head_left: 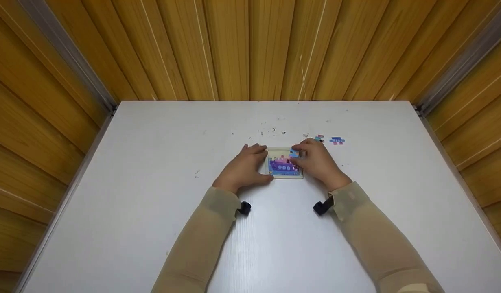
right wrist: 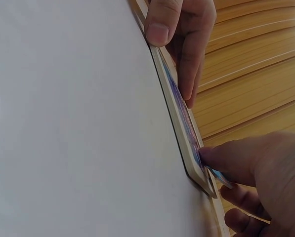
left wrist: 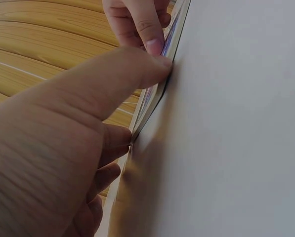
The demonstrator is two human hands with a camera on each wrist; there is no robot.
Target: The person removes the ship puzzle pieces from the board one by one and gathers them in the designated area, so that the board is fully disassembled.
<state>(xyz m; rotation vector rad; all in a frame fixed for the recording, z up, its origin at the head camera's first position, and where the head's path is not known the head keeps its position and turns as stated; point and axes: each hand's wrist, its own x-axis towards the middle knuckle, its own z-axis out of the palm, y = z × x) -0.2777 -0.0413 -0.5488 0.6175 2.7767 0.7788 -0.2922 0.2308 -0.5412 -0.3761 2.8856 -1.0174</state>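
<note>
A cream puzzle tray [head_left: 289,177] lies flat on the white table, its lower part filled with pieces forming a purple and pink ship picture on blue. The bare base shows at the tray's upper left. My left hand [head_left: 247,166] holds the tray along its left side, thumb [left wrist: 152,71] at the near corner and fingers at the far one. My right hand [head_left: 318,162] pinches a blue puzzle piece [head_left: 293,153] between thumb and fingers over the tray's right side. In the right wrist view, that blue piece [right wrist: 219,177] is tilted at the tray's edge.
Two loose items lie beyond my right hand: a multicoloured puzzle piece [head_left: 320,138] and a blue and pink puzzle piece [head_left: 337,140]. Small dark marks [head_left: 274,130] dot the white table [head_left: 160,162]. Wood-patterned panels [head_left: 230,49] rise behind the table's far edge.
</note>
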